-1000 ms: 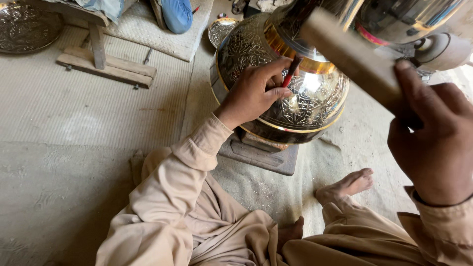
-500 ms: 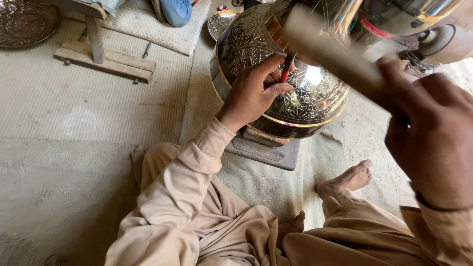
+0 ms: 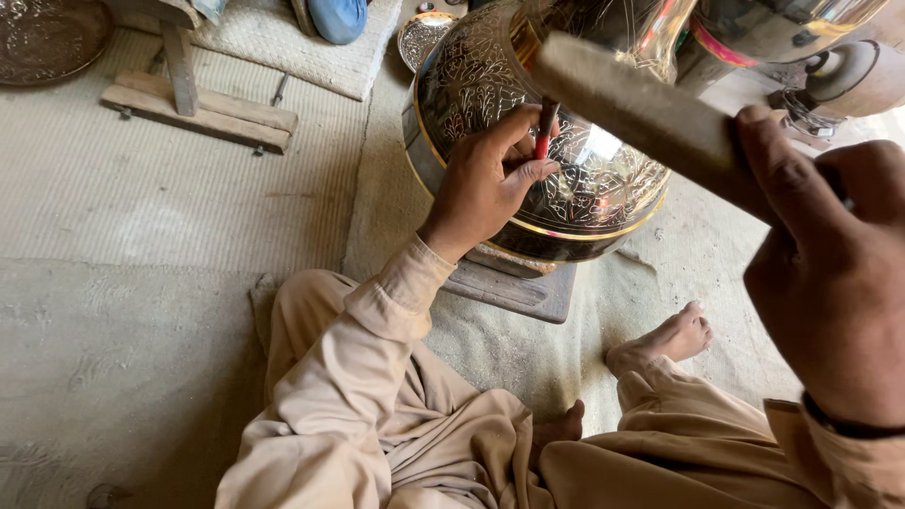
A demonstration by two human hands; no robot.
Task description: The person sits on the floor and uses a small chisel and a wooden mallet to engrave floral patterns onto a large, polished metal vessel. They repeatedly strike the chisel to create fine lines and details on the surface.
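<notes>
Your left hand [image 3: 485,188] pinches the red chisel [image 3: 545,132] against the engraved pot [image 3: 575,179] resting on a block [image 3: 514,290], your right hand [image 3: 834,273] grips the mallet [image 3: 632,104]; the rounded, polished metal probably feels heavy, hard and slippery.

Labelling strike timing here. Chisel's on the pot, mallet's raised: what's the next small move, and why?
Probably a short downward tap of the wooden mallet onto the chisel's top. The left hand pinches the red-handled chisel with its tip against the engraved metal pot, while the right hand holds the mallet raised just above and to the right of it. The tool looks set, so striking seems the natural step.
</notes>
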